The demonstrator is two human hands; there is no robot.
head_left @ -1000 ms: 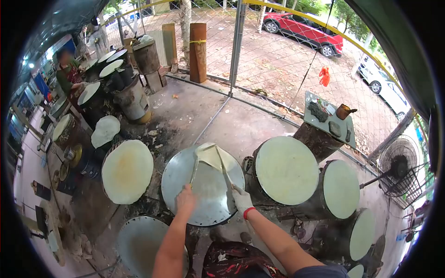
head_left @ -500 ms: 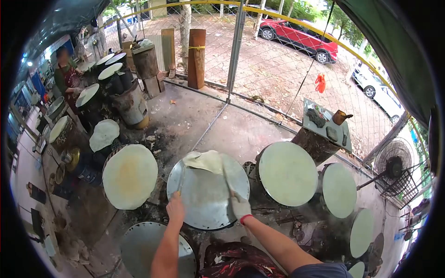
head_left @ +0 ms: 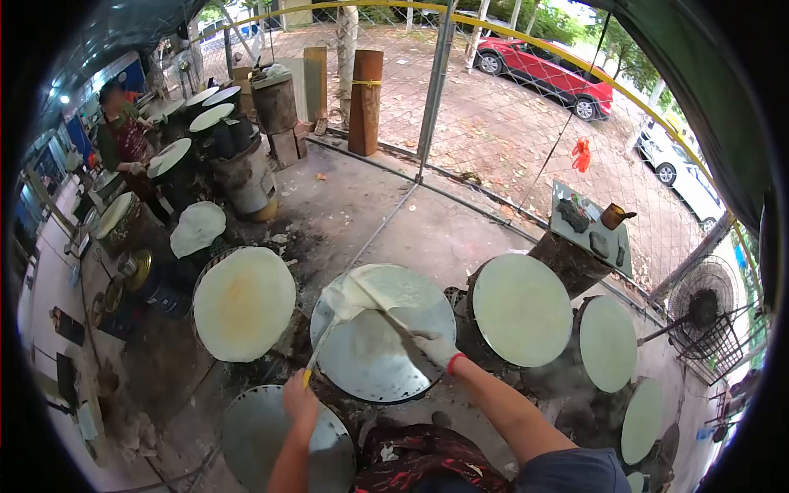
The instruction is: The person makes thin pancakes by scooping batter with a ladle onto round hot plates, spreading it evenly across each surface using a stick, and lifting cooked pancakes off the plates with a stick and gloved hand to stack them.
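Note:
My left hand (head_left: 299, 401) grips a thin spatula with a yellow handle end (head_left: 322, 349), its blade reaching under a pale thin crepe sheet (head_left: 386, 289). My right hand (head_left: 436, 346), in a white glove with a red cuff, holds a second flat blade (head_left: 397, 322) that points toward the same sheet. The sheet lies partly folded on the far half of a round grey griddle plate (head_left: 370, 361) in front of me. Both blades touch the sheet near its left edge.
A crepe-covered round plate (head_left: 243, 302) stands to the left, others at right (head_left: 521, 309) (head_left: 607, 343), and a bare plate (head_left: 255, 435) near my left arm. Another person (head_left: 123, 140) works by drum stoves at far left. A fan (head_left: 704, 308) stands at right, with a wire fence behind.
The sheet has been spread back out over the far half of the plate. My left hand drew back toward me and my right hand moved forward over the plate.

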